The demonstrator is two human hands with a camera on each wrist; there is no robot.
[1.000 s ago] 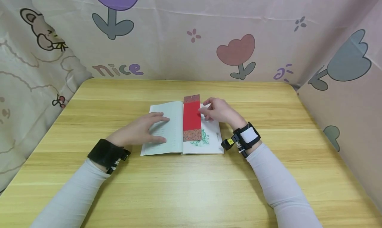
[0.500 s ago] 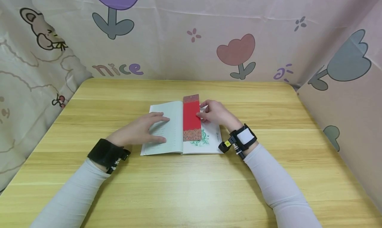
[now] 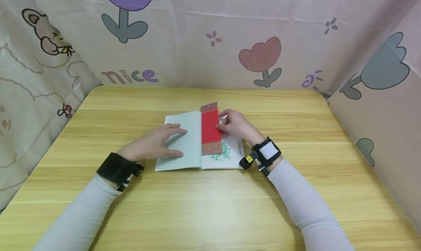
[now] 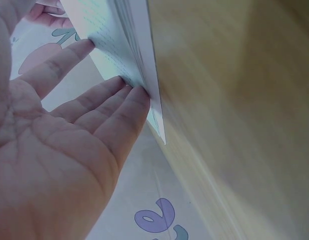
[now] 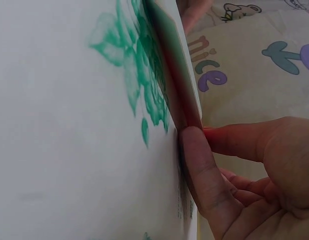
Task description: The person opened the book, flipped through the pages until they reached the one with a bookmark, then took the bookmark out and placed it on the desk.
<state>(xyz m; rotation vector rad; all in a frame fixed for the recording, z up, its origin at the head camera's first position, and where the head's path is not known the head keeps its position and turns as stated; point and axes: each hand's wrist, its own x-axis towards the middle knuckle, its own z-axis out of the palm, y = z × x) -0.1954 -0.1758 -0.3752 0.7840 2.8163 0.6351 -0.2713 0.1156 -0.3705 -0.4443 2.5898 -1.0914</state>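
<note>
An open book (image 3: 192, 159) lies on the table, with a pale left page and a green flower print (image 3: 223, 154) on the right one. Along its inner fold lies a red bookmark (image 3: 210, 128) with brownish patterned ends, its top jutting past the book's far edge. My right hand (image 3: 238, 126) pinches the bookmark's right edge between thumb and index finger; the right wrist view shows this pinch close up. My left hand (image 3: 152, 143) rests on the left page, fingers spread and fairly straight, with the fingertips (image 4: 137, 95) touching the paper in the left wrist view.
The wooden table (image 3: 210, 207) stretches around the book on all sides. A printed cloth (image 3: 197, 53) hangs behind it and down both sides. Each wrist carries a black strap (image 3: 115, 168) with a small camera.
The right hand has moved slightly left and closed thumb and finger on the bookmark's edge. The bookmark's top has tilted a little to the left and away. My left hand stays put.
</note>
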